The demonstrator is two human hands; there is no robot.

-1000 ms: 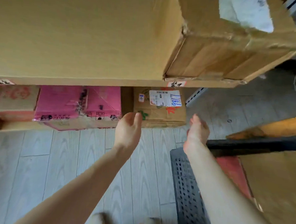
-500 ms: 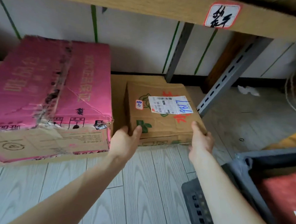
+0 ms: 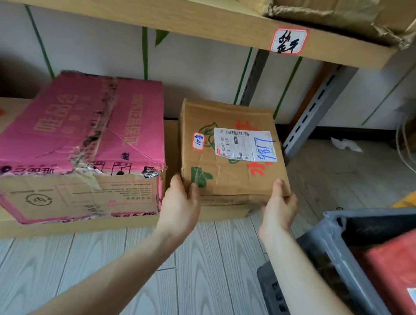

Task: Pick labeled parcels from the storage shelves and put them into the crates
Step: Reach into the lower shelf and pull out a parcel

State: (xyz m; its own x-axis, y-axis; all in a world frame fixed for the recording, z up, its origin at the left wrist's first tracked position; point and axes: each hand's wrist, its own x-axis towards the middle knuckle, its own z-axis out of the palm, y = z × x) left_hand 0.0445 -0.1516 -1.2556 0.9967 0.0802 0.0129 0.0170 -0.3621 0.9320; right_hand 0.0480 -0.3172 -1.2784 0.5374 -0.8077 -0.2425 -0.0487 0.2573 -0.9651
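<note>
A flat brown cardboard parcel (image 3: 230,175) lies on the bottom shelf board (image 3: 115,224), with a white shipping label (image 3: 245,145) marked "9817" in blue on top. My left hand (image 3: 181,204) grips its front left corner, thumb on top. My right hand (image 3: 280,205) grips its front right corner, thumb on top as well. The parcel's front edge looks slightly raised off the board. A grey plastic crate (image 3: 331,240) stands at the lower right with a red parcel (image 3: 399,273) inside.
A large torn pink carton (image 3: 77,134) sits just left of the brown parcel. An upper shelf board (image 3: 177,11) overhangs, carrying a handwritten tag (image 3: 288,40) and another cardboard box (image 3: 332,11). A grey slotted upright (image 3: 312,110) stands right of the parcel. The floor is pale wood planks.
The view dropped below the upper shelf and closed in. Both hands moved forward from open air onto the brown parcel's front corners and closed on them.
</note>
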